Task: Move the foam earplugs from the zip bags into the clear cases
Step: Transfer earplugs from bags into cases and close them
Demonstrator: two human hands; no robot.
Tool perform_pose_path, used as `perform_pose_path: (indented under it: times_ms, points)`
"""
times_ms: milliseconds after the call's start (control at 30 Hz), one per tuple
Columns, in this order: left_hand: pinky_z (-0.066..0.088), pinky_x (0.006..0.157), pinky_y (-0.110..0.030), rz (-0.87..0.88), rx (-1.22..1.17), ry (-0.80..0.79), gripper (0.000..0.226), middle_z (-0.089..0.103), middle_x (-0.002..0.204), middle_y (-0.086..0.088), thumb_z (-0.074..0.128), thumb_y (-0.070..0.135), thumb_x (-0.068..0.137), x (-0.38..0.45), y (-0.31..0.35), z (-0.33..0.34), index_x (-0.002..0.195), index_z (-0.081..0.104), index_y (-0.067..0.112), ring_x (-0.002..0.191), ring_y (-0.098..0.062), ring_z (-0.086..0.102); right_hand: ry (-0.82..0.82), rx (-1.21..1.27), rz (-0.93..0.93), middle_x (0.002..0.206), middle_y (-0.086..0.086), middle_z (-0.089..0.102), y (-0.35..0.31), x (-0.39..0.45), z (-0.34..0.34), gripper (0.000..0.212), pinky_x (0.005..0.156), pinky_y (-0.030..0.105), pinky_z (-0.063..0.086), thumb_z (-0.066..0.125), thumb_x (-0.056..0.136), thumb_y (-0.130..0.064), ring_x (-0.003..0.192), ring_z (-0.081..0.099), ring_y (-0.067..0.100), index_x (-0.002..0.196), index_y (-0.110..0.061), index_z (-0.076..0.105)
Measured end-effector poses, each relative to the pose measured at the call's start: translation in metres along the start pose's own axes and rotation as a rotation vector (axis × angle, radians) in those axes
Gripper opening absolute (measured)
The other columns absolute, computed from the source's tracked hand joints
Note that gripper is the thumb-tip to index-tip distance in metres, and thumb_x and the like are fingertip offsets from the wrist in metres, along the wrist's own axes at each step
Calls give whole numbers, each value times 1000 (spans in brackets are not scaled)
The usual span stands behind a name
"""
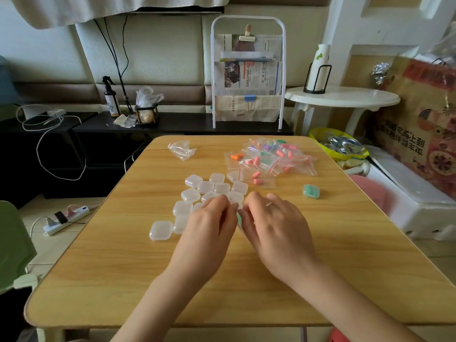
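Note:
Several empty clear cases [206, 187] lie clustered on the wooden table [123, 267]. A pile of zip bags [269, 156] holding pink, orange, green and purple earplugs sits at the far right. One closed case with green earplugs [311, 191] lies to the right of the cluster. An empty zip bag [182, 149] lies at the far left. My left hand [209, 230] and my right hand [274, 225] meet over the table's middle, pinching a small zip bag with something green [238, 219] between their fingertips; most of it is hidden.
Behind the table stand a white newspaper rack [248, 75] and a dark low shelf with a spray bottle [111, 97]. A white round side table [343, 98] with a cup holder is at the right, and a power strip [66, 219] lies on the floor left.

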State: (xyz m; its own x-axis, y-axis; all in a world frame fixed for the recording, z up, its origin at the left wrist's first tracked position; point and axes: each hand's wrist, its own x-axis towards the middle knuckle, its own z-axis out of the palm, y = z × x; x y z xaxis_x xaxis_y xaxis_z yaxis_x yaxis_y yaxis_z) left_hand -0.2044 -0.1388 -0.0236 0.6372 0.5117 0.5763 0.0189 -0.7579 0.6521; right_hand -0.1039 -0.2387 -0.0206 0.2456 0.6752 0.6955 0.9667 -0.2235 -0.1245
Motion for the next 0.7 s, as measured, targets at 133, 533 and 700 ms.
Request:
perform_pose_path:
  times_ms: [133, 533, 700]
  points:
    - [29, 53, -18, 6, 5, -67, 38, 37, 57, 7, 48, 16, 96, -4, 4, 1, 63, 31, 22, 58, -11, 35, -46, -86, -15, 54, -7, 52, 0, -1, 7, 22, 56, 33, 29, 35, 95, -26, 51, 52, 20, 78, -17, 44]
    - [34, 58, -39, -13, 261, -232, 38, 38, 61, 2, 41, 23, 98, -1, 3, -4, 65, 23, 22, 57, -22, 35, 139, -135, -9, 50, -3, 47, 5, 3, 8, 14, 49, 29, 33, 44, 84, -18, 43, 47, 22, 72, -13, 47]
    - [28, 51, -27, -97, 124, -125, 40, 38, 55, 2, 47, 25, 96, 1, 3, -7, 61, 30, 18, 53, -15, 31, 115, -68, -196, 103, 4, 60, 11, 1, 12, 11, 60, 33, 44, 53, 81, -8, 86, 52, 24, 87, -13, 62]
